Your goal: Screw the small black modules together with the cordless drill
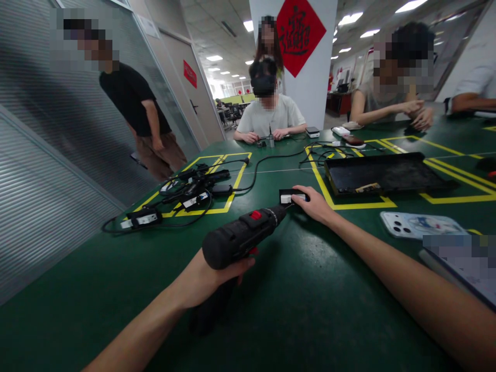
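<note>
L hand (215, 274) gripping blk drill (244, 233), R hand (313, 203) holding small blk/wht block (285, 198), green tbl (310, 294) below

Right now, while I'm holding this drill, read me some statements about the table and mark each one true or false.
1. Your left hand grips the drill. True.
2. The phone lies with its camera lenses facing up. True.
3. Your right hand rests on the phone. False: it holds a small black-and-white block.
4. The black tray lies to the left of the cable bundle. False: it lies to the right.
5. A red button shows on top of the drill. True.
</note>
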{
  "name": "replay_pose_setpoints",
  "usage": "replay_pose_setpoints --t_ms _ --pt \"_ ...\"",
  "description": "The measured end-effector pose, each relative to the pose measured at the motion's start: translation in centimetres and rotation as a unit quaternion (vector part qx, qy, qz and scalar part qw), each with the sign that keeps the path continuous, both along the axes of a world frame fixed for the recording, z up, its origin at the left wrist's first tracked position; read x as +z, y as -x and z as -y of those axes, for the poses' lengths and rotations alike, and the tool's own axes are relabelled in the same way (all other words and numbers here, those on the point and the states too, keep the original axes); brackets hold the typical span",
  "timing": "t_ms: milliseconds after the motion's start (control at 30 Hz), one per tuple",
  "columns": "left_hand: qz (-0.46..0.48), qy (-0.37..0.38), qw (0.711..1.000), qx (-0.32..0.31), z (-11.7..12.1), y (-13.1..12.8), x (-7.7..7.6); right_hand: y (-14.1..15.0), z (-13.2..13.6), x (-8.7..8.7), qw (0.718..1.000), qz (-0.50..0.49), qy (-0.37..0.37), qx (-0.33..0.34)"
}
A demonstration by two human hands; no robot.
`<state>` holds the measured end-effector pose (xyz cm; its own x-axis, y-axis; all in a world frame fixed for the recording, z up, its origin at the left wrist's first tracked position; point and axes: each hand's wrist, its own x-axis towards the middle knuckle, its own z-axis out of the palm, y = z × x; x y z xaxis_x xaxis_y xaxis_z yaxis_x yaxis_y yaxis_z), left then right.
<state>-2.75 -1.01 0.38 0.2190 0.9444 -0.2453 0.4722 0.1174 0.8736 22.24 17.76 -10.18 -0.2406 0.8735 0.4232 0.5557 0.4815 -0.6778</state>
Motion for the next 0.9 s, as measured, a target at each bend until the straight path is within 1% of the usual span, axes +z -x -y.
replay_pose_setpoints --t_ms 233,400,667,900 --pt "-0.001 0.003 1.000 0.001 -0.1 -0.7 0.2 0.1 0.1 0.1 1.000 -0.002 -0.002 -0.004" --pt "-0.038 -0.015 0.999 -0.011 -0.3 -1.1 0.5 0.1 0.0 0.1 1.000 -0.005 -0.007 -0.004" --pt "-0.055 -0.071 0.996 -0.019 -0.4 -0.3 -1.0 0.3 -0.3 -0.3 1.000 -0.013 -0.008 -0.012" --pt "-0.027 -0.084 0.996 -0.027 -0.5 0.3 -1.4 0.4 -0.3 -0.2 1.000 -0.017 -0.008 -0.012"
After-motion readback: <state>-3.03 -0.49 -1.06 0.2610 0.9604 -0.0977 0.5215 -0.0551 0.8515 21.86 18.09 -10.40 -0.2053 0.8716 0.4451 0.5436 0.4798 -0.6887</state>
